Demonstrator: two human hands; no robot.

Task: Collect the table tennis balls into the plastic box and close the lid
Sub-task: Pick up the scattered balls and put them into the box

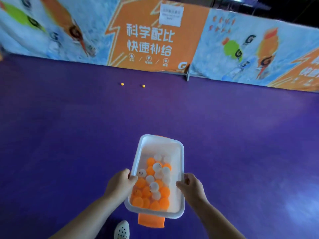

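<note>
I hold a clear plastic box (179,152) above the purple floor, its long side pointing away from me. My left hand (120,184) grips its left rim and my right hand (192,187) grips its right rim. Inside lie several orange and white table tennis balls (153,183), heaped at the near end. An orange lid (151,220) sticks out from under the box's near end, and an orange edge also shows beyond the far end. Two orange balls, one (122,84) and another (143,86), rest on the floor far ahead near the barrier.
A printed advertising barrier (155,40) runs across the far side, with a metal foot (187,73) at a panel joint. A white perforated shoe (121,230) shows at the bottom. Purple floor (69,126) spreads all around.
</note>
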